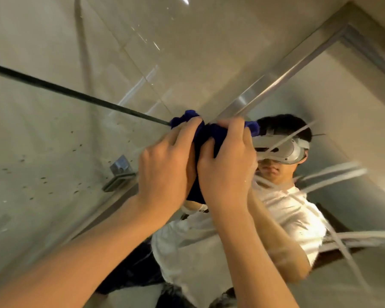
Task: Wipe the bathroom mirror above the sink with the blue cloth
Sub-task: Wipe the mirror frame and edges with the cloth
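Both hands [198, 161] grip blue cloth [206, 134] at mirror [333, 121] corner.

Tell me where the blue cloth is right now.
In the head view, the blue cloth is bunched at centre frame, gripped between the left hand and right hand, at the mirror's metal frame corner.

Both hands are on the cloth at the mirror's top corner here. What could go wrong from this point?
1. The cloth is bunched in a two-hand grip, left hand and right hand, so little fabric likely meets the mirror; streaks may stay.
2. It sits at the frame corner, so a stroke may ride over the edge and skip the glass beside it.
3. White streaks lower down could be missed.
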`<act>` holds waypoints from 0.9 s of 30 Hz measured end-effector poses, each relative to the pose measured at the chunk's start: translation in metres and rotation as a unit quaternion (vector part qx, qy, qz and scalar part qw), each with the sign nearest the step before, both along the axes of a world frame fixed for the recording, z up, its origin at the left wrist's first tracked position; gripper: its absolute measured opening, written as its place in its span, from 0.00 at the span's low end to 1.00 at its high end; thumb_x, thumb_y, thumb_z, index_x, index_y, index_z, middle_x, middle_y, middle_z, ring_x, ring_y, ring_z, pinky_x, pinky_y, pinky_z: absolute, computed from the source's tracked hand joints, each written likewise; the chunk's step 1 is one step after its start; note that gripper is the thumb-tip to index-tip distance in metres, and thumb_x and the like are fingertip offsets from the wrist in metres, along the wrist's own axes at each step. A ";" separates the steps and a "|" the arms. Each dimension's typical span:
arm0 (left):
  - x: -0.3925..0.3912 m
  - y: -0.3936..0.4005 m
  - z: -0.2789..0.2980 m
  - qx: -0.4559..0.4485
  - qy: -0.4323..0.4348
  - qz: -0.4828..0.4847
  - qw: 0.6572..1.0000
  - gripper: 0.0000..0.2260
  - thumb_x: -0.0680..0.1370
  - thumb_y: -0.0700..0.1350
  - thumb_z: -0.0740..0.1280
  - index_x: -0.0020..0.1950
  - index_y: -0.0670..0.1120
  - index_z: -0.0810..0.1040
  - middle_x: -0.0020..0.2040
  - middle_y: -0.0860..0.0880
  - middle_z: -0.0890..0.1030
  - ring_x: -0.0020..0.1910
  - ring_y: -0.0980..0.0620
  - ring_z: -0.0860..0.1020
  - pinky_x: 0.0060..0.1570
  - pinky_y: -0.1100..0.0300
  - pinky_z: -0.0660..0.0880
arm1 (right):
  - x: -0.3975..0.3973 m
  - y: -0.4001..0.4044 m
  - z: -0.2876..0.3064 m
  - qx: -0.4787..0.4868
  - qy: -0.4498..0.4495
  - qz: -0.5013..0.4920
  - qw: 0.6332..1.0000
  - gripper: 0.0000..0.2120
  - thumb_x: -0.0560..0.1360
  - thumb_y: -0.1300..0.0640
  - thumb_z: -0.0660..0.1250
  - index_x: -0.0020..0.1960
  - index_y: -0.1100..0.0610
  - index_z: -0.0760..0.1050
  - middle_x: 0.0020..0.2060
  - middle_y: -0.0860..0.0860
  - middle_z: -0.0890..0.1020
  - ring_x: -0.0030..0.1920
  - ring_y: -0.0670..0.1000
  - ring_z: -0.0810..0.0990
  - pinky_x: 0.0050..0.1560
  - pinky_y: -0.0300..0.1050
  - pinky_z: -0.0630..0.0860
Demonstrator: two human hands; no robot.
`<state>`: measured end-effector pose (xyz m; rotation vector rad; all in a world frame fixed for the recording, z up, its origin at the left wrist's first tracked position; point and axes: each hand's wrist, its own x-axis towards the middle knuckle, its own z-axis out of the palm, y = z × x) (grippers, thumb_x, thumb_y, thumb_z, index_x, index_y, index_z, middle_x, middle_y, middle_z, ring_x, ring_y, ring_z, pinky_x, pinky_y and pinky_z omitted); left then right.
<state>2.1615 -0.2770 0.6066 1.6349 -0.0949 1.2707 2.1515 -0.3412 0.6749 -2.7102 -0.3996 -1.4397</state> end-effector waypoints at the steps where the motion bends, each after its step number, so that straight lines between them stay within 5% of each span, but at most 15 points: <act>1: 0.000 -0.001 -0.012 -0.006 -0.011 -0.011 1.000 0.15 0.79 0.43 0.62 0.63 0.40 0.79 0.51 0.45 0.85 0.36 0.46 0.83 0.30 0.61 0.72 | 0.003 -0.003 -0.009 -0.009 -0.011 0.005 1.000 0.09 0.73 0.64 0.67 0.52 0.58 0.74 0.43 0.51 0.76 0.38 0.45 0.69 0.35 0.34 0.70; 3: -0.001 -0.003 -0.034 -0.017 -0.020 -0.018 0.999 0.14 0.78 0.39 0.66 0.63 0.39 0.79 0.52 0.44 0.85 0.40 0.47 0.84 0.34 0.56 0.79 | 0.003 -0.004 -0.027 0.006 -0.023 0.011 1.000 0.09 0.71 0.65 0.68 0.51 0.59 0.75 0.40 0.51 0.76 0.36 0.42 0.59 0.41 0.24 0.68; 5: -0.002 -0.003 -0.055 -0.033 -0.011 -0.025 0.999 0.14 0.78 0.39 0.68 0.63 0.39 0.79 0.53 0.45 0.85 0.44 0.49 0.84 0.43 0.62 0.78 | -0.006 0.004 -0.048 0.003 -0.019 -0.005 1.000 0.10 0.70 0.66 0.69 0.50 0.60 0.75 0.40 0.54 0.77 0.36 0.42 0.57 0.36 0.23 0.65; 7: -0.006 0.000 -0.078 -0.051 0.023 -0.041 0.998 0.14 0.78 0.40 0.66 0.63 0.39 0.79 0.53 0.45 0.85 0.44 0.50 0.84 0.48 0.70 0.71 | -0.019 0.016 -0.074 -0.007 0.012 0.008 1.000 0.11 0.70 0.65 0.69 0.51 0.59 0.74 0.41 0.54 0.77 0.33 0.48 0.67 0.27 0.30 0.59; 9: -0.013 0.005 -0.100 -0.062 0.075 -0.053 0.994 0.14 0.77 0.38 0.66 0.63 0.40 0.79 0.51 0.45 0.85 0.41 0.49 0.83 0.49 0.73 0.67 | 0.012 -0.015 -0.107 0.031 0.106 -0.009 0.994 0.12 0.72 0.63 0.68 0.55 0.55 0.75 0.44 0.51 0.77 0.34 0.49 0.74 0.27 0.39 0.68; 11: -0.021 0.010 -0.118 -0.054 0.122 -0.065 0.989 0.16 0.76 0.35 0.68 0.63 0.40 0.79 0.47 0.46 0.86 0.36 0.48 0.82 0.45 0.74 0.66 | 0.046 -0.051 -0.132 0.029 0.231 -0.027 0.972 0.19 0.74 0.60 0.70 0.60 0.44 0.72 0.49 0.40 0.76 0.42 0.41 0.78 0.37 0.51 0.81; 13: -0.029 0.016 -0.125 -0.057 0.157 -0.095 0.981 0.17 0.75 0.33 0.68 0.64 0.43 0.79 0.45 0.48 0.86 0.33 0.48 0.81 0.41 0.72 0.66 | 0.037 -0.045 -0.137 0.050 0.308 -0.023 0.950 0.19 0.75 0.61 0.70 0.60 0.44 0.71 0.50 0.40 0.76 0.44 0.42 0.78 0.42 0.56 0.81; 17: -0.045 0.027 -0.111 -0.143 0.206 -0.147 0.957 0.15 0.79 0.37 0.65 0.64 0.50 0.77 0.48 0.57 0.82 0.42 0.54 0.80 0.42 0.71 0.67 | -0.038 0.017 -0.099 0.082 0.306 -0.011 0.948 0.16 0.75 0.65 0.64 0.61 0.54 0.73 0.53 0.53 0.78 0.50 0.54 0.78 0.51 0.53 0.76; 20: -0.050 0.028 -0.082 -0.240 0.194 -0.217 0.926 0.17 0.81 0.40 0.63 0.67 0.57 0.73 0.56 0.59 0.79 0.48 0.62 0.78 0.52 0.64 0.73 | -0.050 0.000 -0.067 0.100 0.252 0.033 0.962 0.20 0.73 0.67 0.65 0.62 0.51 0.76 0.54 0.51 0.80 0.54 0.45 0.76 0.57 0.40 0.74; 23: -0.051 0.027 -0.047 -0.280 0.142 -0.313 0.897 0.20 0.82 0.42 0.62 0.68 0.64 0.73 0.60 0.60 0.80 0.59 0.59 0.78 0.65 0.53 0.73 | -0.069 -0.014 -0.027 0.123 0.132 0.058 0.982 0.19 0.74 0.67 0.66 0.62 0.52 0.77 0.55 0.45 0.81 0.53 0.29 0.71 0.55 0.21 0.62; 27: -0.056 0.028 -0.007 -0.254 0.071 -0.371 0.890 0.20 0.82 0.39 0.63 0.65 0.63 0.77 0.57 0.62 0.82 0.58 0.59 0.80 0.65 0.55 0.74 | -0.093 -0.038 0.022 0.184 0.095 0.104 0.973 0.16 0.76 0.63 0.68 0.62 0.50 0.78 0.54 0.36 0.79 0.58 0.37 0.75 0.61 0.35 0.69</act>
